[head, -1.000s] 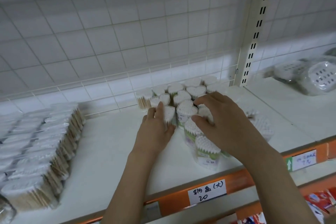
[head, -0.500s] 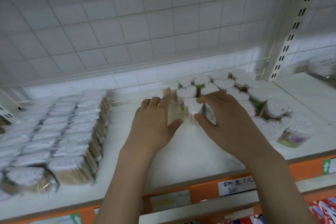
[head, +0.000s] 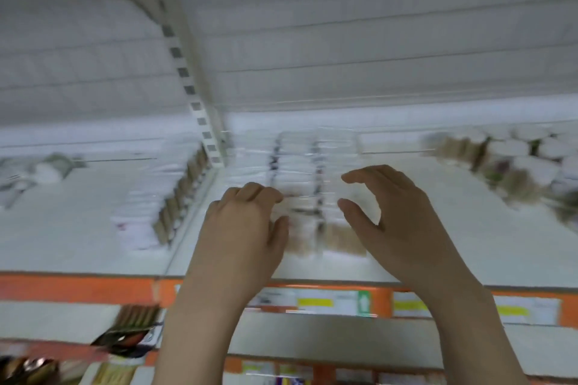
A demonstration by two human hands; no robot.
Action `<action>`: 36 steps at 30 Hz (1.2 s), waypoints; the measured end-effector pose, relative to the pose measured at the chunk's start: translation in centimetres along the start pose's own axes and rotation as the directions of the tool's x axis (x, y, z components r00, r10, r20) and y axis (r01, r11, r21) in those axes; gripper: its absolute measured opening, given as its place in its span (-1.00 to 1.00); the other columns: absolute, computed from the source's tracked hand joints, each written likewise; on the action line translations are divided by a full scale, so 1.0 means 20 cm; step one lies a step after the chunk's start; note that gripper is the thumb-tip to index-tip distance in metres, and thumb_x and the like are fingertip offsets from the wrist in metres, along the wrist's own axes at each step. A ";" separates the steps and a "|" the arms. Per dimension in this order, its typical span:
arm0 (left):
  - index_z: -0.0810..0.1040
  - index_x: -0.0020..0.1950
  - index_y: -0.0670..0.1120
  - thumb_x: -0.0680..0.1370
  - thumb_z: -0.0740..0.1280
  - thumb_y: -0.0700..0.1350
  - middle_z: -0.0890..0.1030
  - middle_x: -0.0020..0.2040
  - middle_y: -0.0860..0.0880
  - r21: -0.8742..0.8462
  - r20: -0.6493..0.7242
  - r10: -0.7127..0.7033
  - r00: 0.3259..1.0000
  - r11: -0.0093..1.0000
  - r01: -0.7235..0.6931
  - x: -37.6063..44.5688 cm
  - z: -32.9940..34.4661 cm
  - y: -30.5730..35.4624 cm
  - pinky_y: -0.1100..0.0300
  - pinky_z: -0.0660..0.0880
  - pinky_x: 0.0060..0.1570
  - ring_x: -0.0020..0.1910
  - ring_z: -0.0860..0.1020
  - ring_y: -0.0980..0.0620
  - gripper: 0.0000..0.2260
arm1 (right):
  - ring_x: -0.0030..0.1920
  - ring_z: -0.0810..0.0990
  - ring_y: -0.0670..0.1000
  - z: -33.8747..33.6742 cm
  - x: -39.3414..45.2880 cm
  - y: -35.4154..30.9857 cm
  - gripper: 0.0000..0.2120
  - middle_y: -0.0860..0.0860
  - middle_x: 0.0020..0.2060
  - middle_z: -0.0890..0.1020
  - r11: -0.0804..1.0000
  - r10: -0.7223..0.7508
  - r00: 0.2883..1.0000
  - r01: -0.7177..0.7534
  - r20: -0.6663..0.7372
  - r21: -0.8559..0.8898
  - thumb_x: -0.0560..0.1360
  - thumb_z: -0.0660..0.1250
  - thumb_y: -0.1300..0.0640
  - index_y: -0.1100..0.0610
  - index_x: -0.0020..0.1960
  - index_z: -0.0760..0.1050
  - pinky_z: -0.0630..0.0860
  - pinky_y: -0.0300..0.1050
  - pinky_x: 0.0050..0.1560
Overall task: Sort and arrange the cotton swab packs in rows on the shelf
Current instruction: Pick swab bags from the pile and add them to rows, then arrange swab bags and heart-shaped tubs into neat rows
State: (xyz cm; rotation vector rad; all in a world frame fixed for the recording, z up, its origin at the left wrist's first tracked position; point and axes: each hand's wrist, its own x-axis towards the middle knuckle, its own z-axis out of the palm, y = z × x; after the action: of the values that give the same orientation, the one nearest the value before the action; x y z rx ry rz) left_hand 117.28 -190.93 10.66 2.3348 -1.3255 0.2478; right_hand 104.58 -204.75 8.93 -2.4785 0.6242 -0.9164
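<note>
The view is badly smeared by motion, so fine contact is hard to judge. On the white shelf (head: 438,228) two rows of clear flat swab packs (head: 312,184) run from the middle back toward 12 o'clock, and both hands reach in over the near end of those rows.

The left hand (head: 244,228) sits at the packs' 9 o'clock side, its fingers (head: 256,194) curled with the tips meeting the left edge of a near pack; whether they pinch it or only touch it cannot be told through the blur. The right hand (head: 400,216) is at the packs' 3 o'clock side, forefinger (head: 359,176) and thumb (head: 353,209) spread apart in a C shape facing left. A near pack lies just beside that gap, but no grip shows.

Another row of packs (head: 150,209) lies at 9 o'clock, past the upright post (head: 187,84). A cluster of tubs (head: 516,162) with white tops stands at 2 o'clock, well apart from both hands. The orange shelf edge (head: 78,289) with its price labels (head: 328,303) runs across at 6 o'clock, under the wrists.
</note>
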 end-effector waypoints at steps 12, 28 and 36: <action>0.56 0.14 -0.08 0.50 0.32 -0.10 0.57 0.06 0.00 -0.063 0.017 -0.125 0.992 0.990 0.126 -0.29 -0.30 -0.78 -0.02 0.44 0.04 0.05 0.50 -0.07 -0.77 | 0.00 0.37 -0.18 0.50 -0.02 -0.68 -0.76 -0.11 0.01 0.50 0.999 -0.041 0.991 0.040 0.124 0.011 0.50 0.32 0.12 0.08 0.17 0.50 0.20 -0.59 0.00; 0.46 0.28 0.00 0.55 0.23 -0.02 0.51 0.17 0.06 0.031 -0.006 -0.262 0.965 0.965 0.262 -0.19 -0.33 -1.20 0.10 0.37 0.16 0.17 0.44 0.01 -0.70 | 0.11 0.44 -0.04 0.81 0.31 -0.81 -0.74 -0.13 0.02 0.48 0.991 -0.131 0.980 0.127 0.150 0.036 0.49 0.33 0.12 0.08 0.17 0.51 0.21 -0.42 -0.03; 0.42 0.31 0.03 0.56 0.21 0.03 0.48 0.21 0.08 0.052 -0.028 -0.340 0.940 0.939 0.341 -0.25 -0.39 -1.45 0.14 0.34 0.19 0.21 0.41 0.04 -0.68 | 0.19 0.37 -0.16 1.06 0.42 -0.98 -0.73 -0.23 0.08 0.44 0.978 -0.208 0.950 0.195 0.231 0.078 0.51 0.27 0.03 -0.02 0.20 0.46 0.20 -0.37 0.06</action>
State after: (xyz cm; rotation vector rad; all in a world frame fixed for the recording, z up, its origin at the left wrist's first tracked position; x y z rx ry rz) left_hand 139.81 -170.70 7.49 2.5522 -0.8923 0.1978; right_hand 129.95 -188.58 8.68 -2.5841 0.2650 -0.6790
